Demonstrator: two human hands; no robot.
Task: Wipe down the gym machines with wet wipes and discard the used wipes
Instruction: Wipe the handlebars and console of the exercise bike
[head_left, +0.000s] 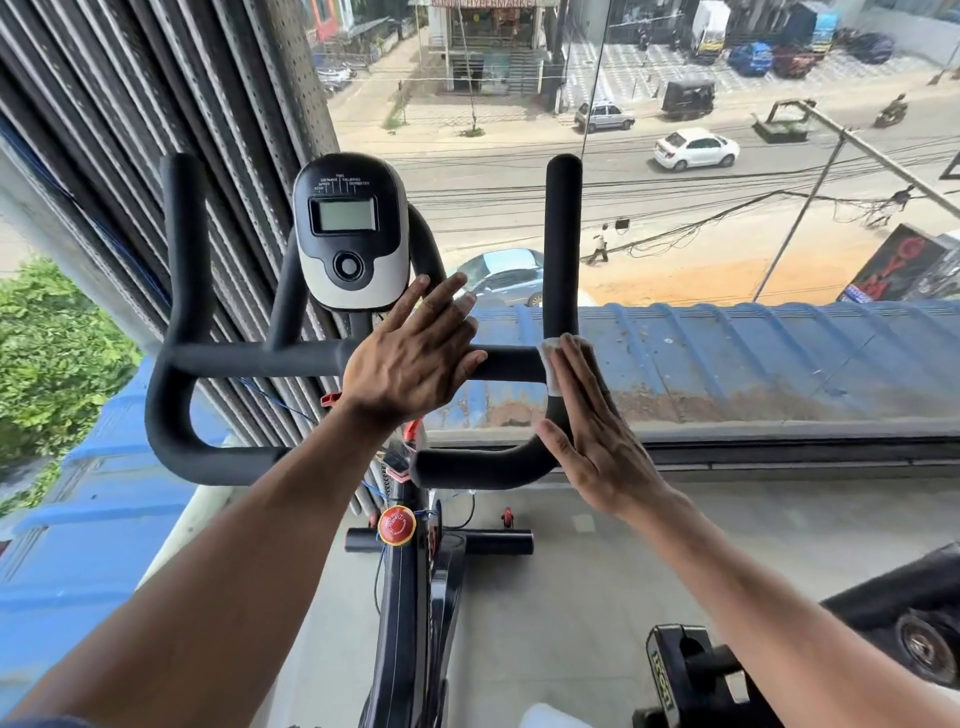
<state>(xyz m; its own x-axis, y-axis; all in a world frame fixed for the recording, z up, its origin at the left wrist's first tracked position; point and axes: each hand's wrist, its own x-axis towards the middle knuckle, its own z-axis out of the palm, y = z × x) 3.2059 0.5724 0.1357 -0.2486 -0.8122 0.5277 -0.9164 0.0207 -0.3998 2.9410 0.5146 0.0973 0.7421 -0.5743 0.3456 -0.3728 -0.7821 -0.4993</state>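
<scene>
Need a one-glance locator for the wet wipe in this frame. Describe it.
Start at the exercise bike's black handlebar in front of the window, below the grey-and-black console. Follow its crossbar to the right-hand upright horn. The wet wipe is the small white patch at that corner, pressed flat under the right hand, the only white thing on the black foam.

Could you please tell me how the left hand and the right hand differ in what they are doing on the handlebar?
The right hand presses a white wipe against the handlebar at its right bend; the left hand has no wipe. The left hand rests on the crossbar, just below the console; the right hand lies along the side loop, nearer the window. Both have their fingers straight.
</scene>
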